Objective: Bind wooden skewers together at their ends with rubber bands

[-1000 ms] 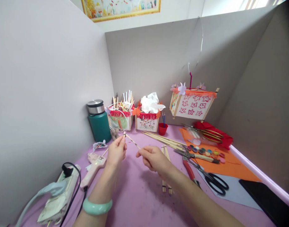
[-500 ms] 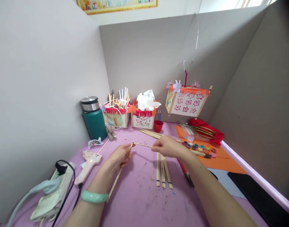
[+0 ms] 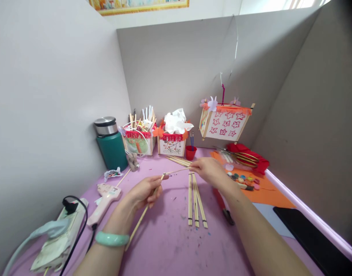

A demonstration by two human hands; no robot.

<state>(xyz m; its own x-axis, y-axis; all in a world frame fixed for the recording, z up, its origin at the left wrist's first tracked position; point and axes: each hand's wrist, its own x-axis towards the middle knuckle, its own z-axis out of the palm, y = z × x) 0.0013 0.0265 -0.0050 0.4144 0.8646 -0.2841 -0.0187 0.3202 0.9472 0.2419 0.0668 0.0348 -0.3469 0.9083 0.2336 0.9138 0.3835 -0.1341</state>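
My left hand [image 3: 148,190] is closed on a long wooden stick [image 3: 140,222], which slants down past the bangle on my wrist. A dark band wraps this stick's upper end, and a small dark loop, perhaps thread, shows beside it. Between finger and thumb, my right hand [image 3: 207,171] pinches the far end of a thin pale strip [image 3: 178,170]. The strip runs across to the stick's banded top; whether the two are joined I cannot tell. Below my right hand lie several banded wooden sticks [image 3: 196,203] on the purple table [image 3: 164,245].
A glue gun [image 3: 105,201], a power strip [image 3: 56,237] and a green flask [image 3: 109,145] stand left. Decorated boxes [image 3: 172,147] line the back, beside a red cup [image 3: 191,153]. A paper lantern [image 3: 226,122] hangs at right. Red-handled pliers [image 3: 222,203] and a black phone-like slab [image 3: 305,234] lie right.
My right hand has risen slightly and moved a little right, so the thin strip now tilts upward to the right. The dark loop at the stick's top has come into view.
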